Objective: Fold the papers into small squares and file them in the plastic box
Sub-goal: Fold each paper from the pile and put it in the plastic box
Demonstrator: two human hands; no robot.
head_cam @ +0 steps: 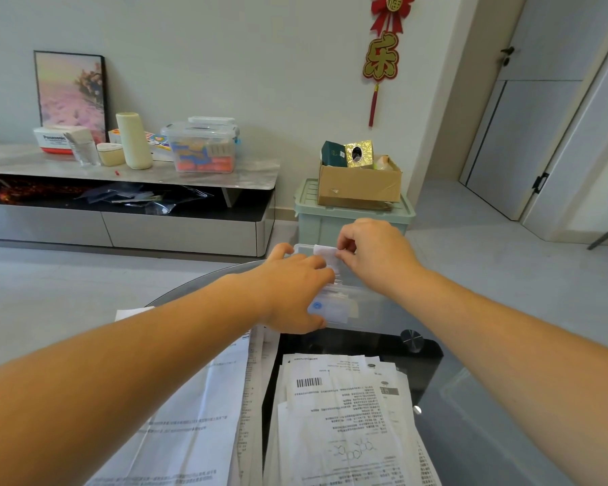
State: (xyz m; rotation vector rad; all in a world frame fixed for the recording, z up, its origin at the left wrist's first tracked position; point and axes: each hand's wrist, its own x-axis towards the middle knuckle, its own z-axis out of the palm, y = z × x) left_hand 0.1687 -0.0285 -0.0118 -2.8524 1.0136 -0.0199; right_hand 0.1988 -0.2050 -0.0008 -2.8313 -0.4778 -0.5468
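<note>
small white folded paper (325, 256), clear plastic box (362, 303)

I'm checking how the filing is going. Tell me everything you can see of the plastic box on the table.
The plastic box is a clear, rectangular container, open at the top, standing upright near the far edge of the dark glass table. Folded papers show through its wall, one with a round blue mark. The left hand holds its left side, thumb against the near wall. The right hand pinches a folded slip over the opening at its far end.
</note>
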